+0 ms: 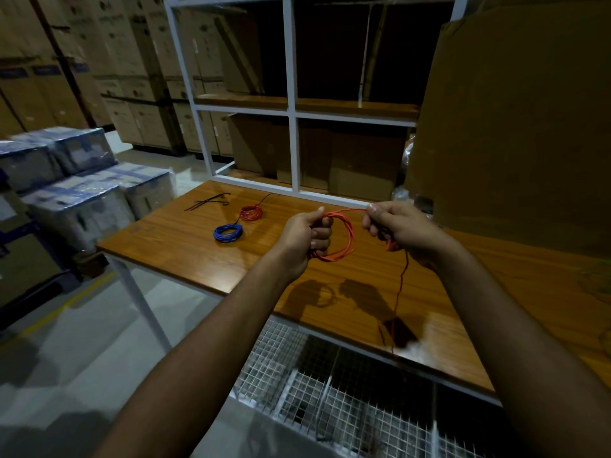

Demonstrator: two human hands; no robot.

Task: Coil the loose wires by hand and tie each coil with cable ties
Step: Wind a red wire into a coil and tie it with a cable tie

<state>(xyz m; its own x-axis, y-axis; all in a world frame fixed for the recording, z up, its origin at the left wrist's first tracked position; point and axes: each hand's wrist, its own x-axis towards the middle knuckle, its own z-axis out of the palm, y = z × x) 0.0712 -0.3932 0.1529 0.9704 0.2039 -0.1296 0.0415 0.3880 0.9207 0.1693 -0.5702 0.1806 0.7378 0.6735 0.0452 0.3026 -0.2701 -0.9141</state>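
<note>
My left hand (305, 234) grips a half-wound coil of red wire (347, 238) above the wooden table (172, 239). My right hand (395, 226) pinches the same wire a short way to the right, and its loose tail (398, 299) hangs down past the table's front edge. A finished blue coil (228, 233) and a red coil (251, 213) lie on the table to the left. Several black cable ties (208, 203) lie beyond them near the far left corner.
A white shelf frame (292, 94) with cardboard inside stands at the back of the table. A large brown box (515, 127) sits at the right. A wire-mesh basket (314, 385) is under the table front. Wrapped cartons (82, 193) stand on the floor at left.
</note>
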